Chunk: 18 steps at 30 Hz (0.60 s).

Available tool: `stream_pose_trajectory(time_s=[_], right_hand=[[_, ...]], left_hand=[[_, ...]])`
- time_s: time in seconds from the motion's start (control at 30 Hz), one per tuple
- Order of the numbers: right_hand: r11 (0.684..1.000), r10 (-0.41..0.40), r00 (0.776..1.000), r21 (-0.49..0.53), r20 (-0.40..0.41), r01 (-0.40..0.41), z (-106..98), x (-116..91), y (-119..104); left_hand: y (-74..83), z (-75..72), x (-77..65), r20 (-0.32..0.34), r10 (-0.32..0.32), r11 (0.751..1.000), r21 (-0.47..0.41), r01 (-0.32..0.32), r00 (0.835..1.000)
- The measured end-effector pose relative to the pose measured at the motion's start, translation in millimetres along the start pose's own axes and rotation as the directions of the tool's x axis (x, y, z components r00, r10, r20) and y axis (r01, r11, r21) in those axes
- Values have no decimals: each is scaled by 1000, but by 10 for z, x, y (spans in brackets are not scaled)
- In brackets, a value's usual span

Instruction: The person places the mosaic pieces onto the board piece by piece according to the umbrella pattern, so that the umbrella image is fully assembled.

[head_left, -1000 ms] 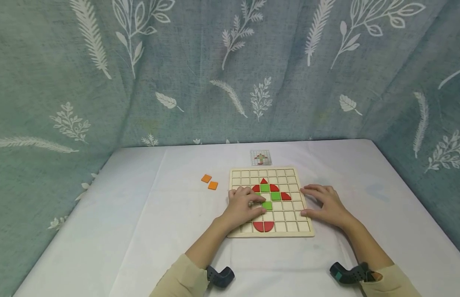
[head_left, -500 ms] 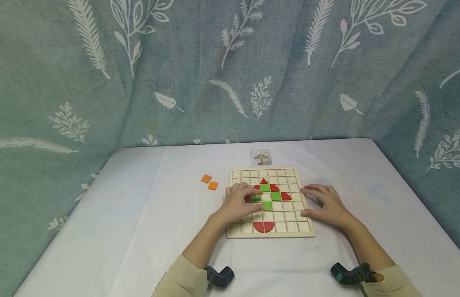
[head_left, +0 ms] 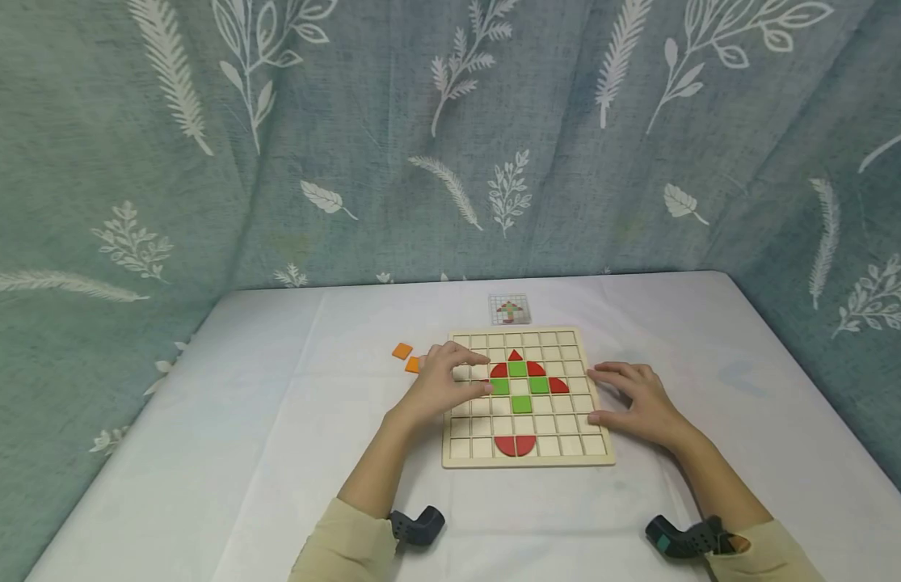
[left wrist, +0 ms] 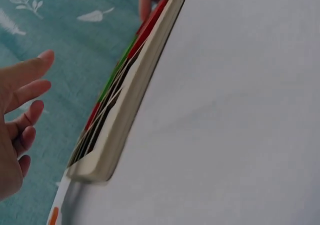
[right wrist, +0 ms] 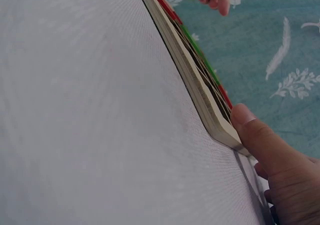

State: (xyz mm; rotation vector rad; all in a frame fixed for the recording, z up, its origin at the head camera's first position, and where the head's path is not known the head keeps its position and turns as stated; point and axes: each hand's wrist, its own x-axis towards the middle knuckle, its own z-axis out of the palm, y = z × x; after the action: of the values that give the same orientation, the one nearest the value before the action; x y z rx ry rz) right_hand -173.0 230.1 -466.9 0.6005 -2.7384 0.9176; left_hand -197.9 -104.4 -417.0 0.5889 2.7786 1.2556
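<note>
A wooden grid board (head_left: 566, 436) lies on the white table, holding green squares (head_left: 521, 404), red quarter-round pieces (head_left: 505, 446) and a red triangle (head_left: 515, 355). Over the board's left side hovers my left hand (head_left: 437, 384), thumb and fingers apart with nothing between them; the left wrist view shows the hand (left wrist: 17, 120) raised off the board. My right hand (head_left: 642, 404) rests at the board's right edge, its thumb (right wrist: 262, 137) touching the rim in the right wrist view. Two orange squares (head_left: 402, 351) lie left of the board, one partly hidden behind my left fingers.
Behind the board lies a small pattern card (head_left: 509, 309) with a similar coloured figure on a grid. A leaf-patterned blue-green cloth (head_left: 392, 145) hangs behind the table. Dark camera mounts (head_left: 421, 527) sit at both wrists.
My left hand has lifted and moved left from the board's middle toward the orange squares, uncovering a green square and red pieces. The right hand stays at the board's edge.
</note>
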Motion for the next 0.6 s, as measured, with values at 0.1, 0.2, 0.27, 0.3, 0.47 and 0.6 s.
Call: stream_pose_trajectory(time_s=[0.1, 0.2, 0.27, 0.3, 0.47, 0.6], right_hand=[[1000, 6, 1000, 0, 5, -6, 0, 1, -5], [1000, 13, 1000, -1, 9, -13, 1, 9, -7], [1000, 12, 1000, 1, 11, -12, -1, 18, -9], [1000, 12, 1000, 3, 14, -12, -1, 23, -10], [1000, 19, 1000, 4, 22, -19, 7, 29, -6], [1000, 27, 999, 1, 19, -27, 12, 16, 0]], left_hand=[[-18, -93, -15, -34, -37, 999, -19, 37, 999], [-41, -171, -29, -66, -62, 998, -37, 60, 996], [-67, -214, -37, -90, -70, 997, -37, 67, 993], [-82, -234, -40, -99, -73, 997, -43, 69, 992], [-160, -319, -50, -147, -79, 997, -25, 76, 986], [-239, -366, -51, -168, -85, 996, 16, 89, 982]])
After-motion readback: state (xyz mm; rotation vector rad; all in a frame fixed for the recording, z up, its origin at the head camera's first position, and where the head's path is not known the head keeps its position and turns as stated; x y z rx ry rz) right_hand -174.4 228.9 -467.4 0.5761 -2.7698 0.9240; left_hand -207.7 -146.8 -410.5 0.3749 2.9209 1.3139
